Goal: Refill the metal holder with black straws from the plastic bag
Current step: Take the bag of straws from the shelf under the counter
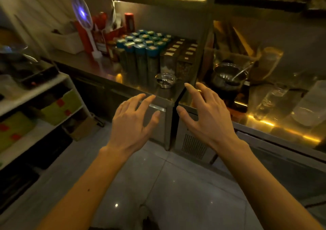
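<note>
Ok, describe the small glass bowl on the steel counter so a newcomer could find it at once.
Start at the steel counter under the shelves and follow its front edge to the corner above the left hand. The small glass bowl sits there, in front of the blue-lidded jars. Unlike those tall capped jars, it is low, clear and open.

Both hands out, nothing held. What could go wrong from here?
1. Neither the left hand nor the right hand holds anything, and no straws, bag or holder are identifiable; the frame is dim and blurred, so a wrong pick seems possible.
2. The small metal cup sits near the counter edge just beyond the fingertips; a forward reach might knock it off.
</note>
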Motion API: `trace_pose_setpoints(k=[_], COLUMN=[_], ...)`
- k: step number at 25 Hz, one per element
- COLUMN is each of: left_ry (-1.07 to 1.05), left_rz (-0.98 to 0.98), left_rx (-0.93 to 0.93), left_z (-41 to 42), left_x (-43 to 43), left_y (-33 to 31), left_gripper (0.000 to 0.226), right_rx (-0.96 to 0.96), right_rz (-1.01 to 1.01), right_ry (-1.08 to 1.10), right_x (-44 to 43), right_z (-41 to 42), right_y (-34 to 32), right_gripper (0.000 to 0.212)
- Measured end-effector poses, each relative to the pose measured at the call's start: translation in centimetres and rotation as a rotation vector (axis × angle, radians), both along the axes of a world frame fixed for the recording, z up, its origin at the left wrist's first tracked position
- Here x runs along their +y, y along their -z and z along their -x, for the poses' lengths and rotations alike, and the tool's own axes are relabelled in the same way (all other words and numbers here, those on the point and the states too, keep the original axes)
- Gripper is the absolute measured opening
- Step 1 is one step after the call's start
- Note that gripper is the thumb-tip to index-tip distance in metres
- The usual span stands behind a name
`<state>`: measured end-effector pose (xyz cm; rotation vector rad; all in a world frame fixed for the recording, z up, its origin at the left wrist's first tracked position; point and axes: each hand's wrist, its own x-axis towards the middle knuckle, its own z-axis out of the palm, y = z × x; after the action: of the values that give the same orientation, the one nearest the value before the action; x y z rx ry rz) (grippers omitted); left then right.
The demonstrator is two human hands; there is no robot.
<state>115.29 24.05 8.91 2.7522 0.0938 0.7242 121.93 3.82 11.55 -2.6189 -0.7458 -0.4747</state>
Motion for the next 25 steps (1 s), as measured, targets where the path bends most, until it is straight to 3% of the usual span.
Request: trace_pose_setpoints(k=[13, 25], left_ry=[-0.028, 0.027], left_rz=[0.086, 0.038], left_rx=[-0.145, -0.258], left_z=[-21.7, -49.3], left_x=[21.9, 35.1], left_y=[-4.5, -10.1], left_gripper=[0.060, 0.057], right_rx=[-0.028, -0.140], right_rz=[-0.017, -0.237], right_ry=[-0.092, -0.047], right_x=[23.4, 34.5], right_z=[-22.8, -49.8], right_y=[-5.4, -9.9], right_gripper=[0.067, 0.066])
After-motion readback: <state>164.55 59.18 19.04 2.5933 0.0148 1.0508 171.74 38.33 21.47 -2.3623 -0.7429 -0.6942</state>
